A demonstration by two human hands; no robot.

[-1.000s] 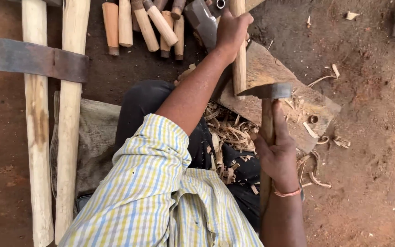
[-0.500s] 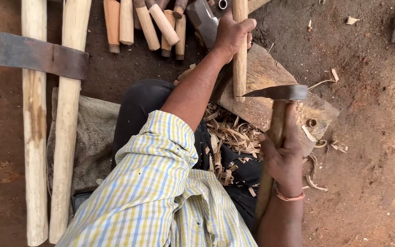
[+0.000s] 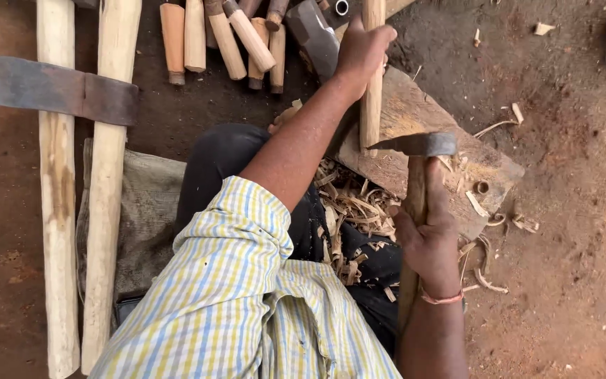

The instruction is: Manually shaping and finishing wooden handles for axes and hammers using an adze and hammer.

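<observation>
On the chopping block a wooden stick is held upright by the closed left hand, while the adze, gripped by the right hand, is touching its lower side.

Right side: bare dirt floor past the chopping block, open, only loose shavings and chips. Block top mostly taken: upright stick held by left hand, axe head just beside it, axe handle in right hand's grip. Far side blocked by a row of short wooden handles and a metal head. Left side: two long poles with a flat blade across them; narrow dirt strip between poles and knee.
</observation>
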